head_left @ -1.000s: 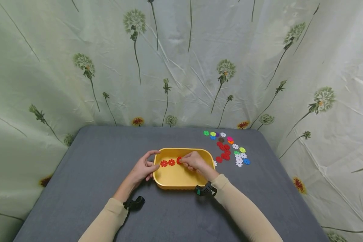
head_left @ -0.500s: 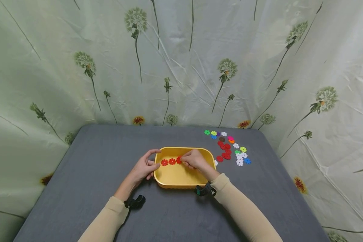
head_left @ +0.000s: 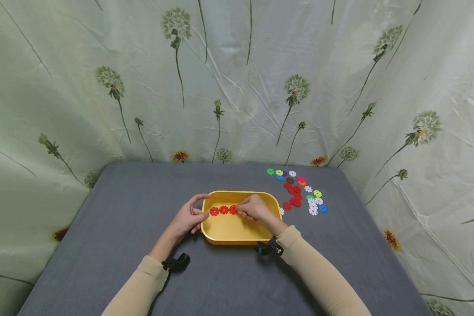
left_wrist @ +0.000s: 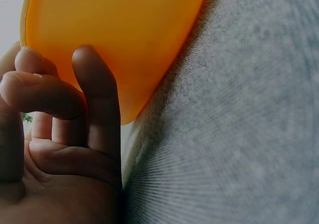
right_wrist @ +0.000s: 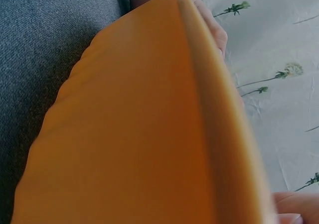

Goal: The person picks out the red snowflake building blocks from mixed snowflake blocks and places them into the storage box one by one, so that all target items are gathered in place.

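Note:
A yellow plastic tray [head_left: 229, 228] stands on the table, with three red flower-shaped discs in a row along its far inner side: a left disc [head_left: 214, 211], a middle disc [head_left: 224, 210] and a right disc [head_left: 232, 209]. My left hand [head_left: 187, 218] holds the tray's left end, its thumb over the rim by the left disc; the left wrist view shows its fingers [left_wrist: 94, 79] bent against the outer wall. My right hand [head_left: 254, 208] reaches over the near rim and pinches the right disc, partly covering it. In the right wrist view the tray wall [right_wrist: 124, 119] hides most of that hand.
To the tray's right lie loose discs: a pile of red discs [head_left: 294, 202], several white discs [head_left: 313, 206], a blue disc [head_left: 322, 209], a green disc [head_left: 270, 171] and other colours. A grey cloth [head_left: 142, 188] covers the table; a flower-printed curtain [head_left: 237, 87] hangs behind.
The right disc has shifted slightly left, closer against the middle disc, with my right hand on it. My left hand keeps its place at the tray's end.

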The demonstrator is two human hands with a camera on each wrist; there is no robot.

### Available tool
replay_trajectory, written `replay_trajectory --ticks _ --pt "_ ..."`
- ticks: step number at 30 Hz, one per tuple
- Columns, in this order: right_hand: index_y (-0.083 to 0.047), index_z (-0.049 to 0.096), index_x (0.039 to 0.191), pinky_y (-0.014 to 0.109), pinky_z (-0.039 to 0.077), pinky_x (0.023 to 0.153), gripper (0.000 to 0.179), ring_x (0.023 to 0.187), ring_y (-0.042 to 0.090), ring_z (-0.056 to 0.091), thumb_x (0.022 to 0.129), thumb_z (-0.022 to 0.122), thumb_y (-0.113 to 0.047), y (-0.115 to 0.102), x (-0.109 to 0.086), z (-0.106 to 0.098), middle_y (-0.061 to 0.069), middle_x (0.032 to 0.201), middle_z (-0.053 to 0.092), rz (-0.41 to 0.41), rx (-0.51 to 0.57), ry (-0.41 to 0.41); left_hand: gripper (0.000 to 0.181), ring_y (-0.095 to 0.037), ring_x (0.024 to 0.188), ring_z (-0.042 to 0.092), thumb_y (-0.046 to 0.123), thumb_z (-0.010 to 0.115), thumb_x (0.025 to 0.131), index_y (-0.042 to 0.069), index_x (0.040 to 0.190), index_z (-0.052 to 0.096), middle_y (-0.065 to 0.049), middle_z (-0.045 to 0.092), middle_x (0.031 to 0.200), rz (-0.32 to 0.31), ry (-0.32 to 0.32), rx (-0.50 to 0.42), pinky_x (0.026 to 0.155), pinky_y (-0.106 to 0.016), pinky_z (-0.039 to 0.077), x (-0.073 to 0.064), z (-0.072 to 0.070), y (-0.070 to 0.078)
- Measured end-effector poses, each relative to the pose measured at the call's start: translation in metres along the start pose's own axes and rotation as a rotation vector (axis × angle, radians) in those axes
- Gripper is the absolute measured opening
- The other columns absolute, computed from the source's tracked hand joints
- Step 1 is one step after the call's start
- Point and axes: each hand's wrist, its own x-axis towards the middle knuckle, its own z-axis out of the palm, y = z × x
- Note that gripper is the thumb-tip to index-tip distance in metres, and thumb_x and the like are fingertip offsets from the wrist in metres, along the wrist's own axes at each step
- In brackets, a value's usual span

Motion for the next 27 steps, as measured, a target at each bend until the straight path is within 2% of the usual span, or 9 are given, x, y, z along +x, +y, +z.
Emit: replay_trajectory --ticks 6,14,21,27 --pt "0.007 0.078 0.1 0.018 0.027 0.042 0.021 0.043 0.005 0.037 0.098 0.071 -0.013 -0.001 -0.004 -0.008 -0.002 0.054 0.052 -0.025 0.025 -0.018 0.063 -0.009 0.041 0.05 0.003 0.068 0.099 0.012 0.155 0.04 0.001 0.063 0.063 -0.007 0.01 0.009 0.042 -0.02 0.044 0.0 0.0 0.001" --pt "0.004 0.073 0.126 0.021 0.026 0.046 0.034 0.044 0.006 0.032 0.101 0.071 -0.02 -0.001 -0.014 -0.024 -0.003 0.057 0.051 -0.055 0.161 -0.042 0.062 -0.008 0.041 0.049 0.005 0.068 0.1 0.012 0.155 0.04 0.003 0.062 0.062 -0.001 0.011 0.037 0.042 -0.02 0.044 -0.001 0.0 -0.001" --pt "-0.002 0.073 0.129 0.022 0.028 0.046 0.038 0.045 0.009 0.036 0.101 0.073 -0.027 -0.001 -0.026 -0.044 -0.003 0.058 0.051 -0.06 0.204 0.039 0.062 -0.008 0.04 0.049 0.005 0.068 0.1 0.012 0.154 0.04 0.003 0.061 0.061 0.003 0.006 0.032 0.042 -0.019 0.044 -0.001 0.0 -0.002" --pt "-0.002 0.07 0.133 0.021 0.033 0.046 0.042 0.047 0.01 0.04 0.101 0.073 -0.029 0.007 -0.032 -0.066 -0.002 0.06 0.053 -0.14 0.235 0.105 0.062 -0.008 0.041 0.049 0.006 0.068 0.1 0.011 0.155 0.04 0.003 0.061 0.061 0.001 0.007 0.033 0.042 -0.02 0.044 -0.001 0.0 -0.001"
